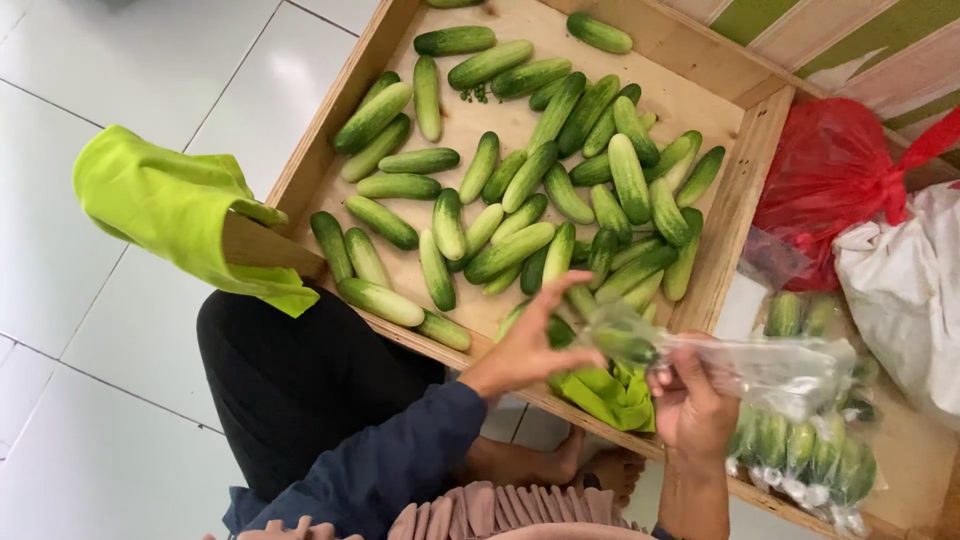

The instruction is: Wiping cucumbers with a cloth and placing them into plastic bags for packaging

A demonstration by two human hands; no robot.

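Both hands hold a clear plastic bag (740,365) over the wooden tray's (735,200) edge: left hand (530,345) fingers spread at its mouth, right hand (690,400) fingers clamped on it. Loose cucumbers (530,190) fill the tray; bagged cucumbers (800,450), red bag (830,170) alongside.

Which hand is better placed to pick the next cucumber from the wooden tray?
Probably the left hand: open, fingers over the green cucumbers in the wooden tray. The right hand grips the clear plastic bag.

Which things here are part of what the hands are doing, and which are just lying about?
In use:
left hand
right hand
clear plastic bag
cucumber in the bag
loose cucumbers
wooden tray

Lying about:
green cloth
red bag
white sack
bagged cucumbers
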